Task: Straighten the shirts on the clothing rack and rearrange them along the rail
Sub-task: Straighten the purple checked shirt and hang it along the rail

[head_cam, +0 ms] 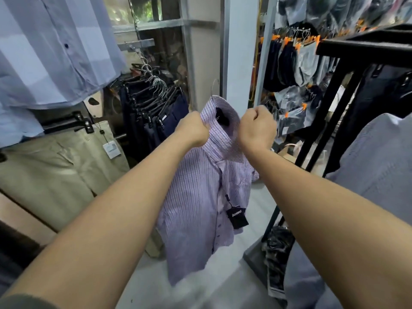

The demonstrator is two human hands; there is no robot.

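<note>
A purple striped shirt (196,197) hangs in mid-air in front of me, on a hanger whose wire hook (213,89) sticks up above the collar. My left hand (193,130) grips the left side of the collar. My right hand (257,128) is curled at the right side of the collar and grips it too. A black tag (236,216) dangles at the shirt's front. The black clothing rack (356,47) stands to the right, apart from the held shirt.
A pale blue shirt (51,52) hangs at top left, with beige trousers (55,172) below it. Dark trousers on hangers (153,108) fill the middle back. A light grey-blue shirt (379,163) hangs on the rack at right. Bagged clothes (298,63) hang behind.
</note>
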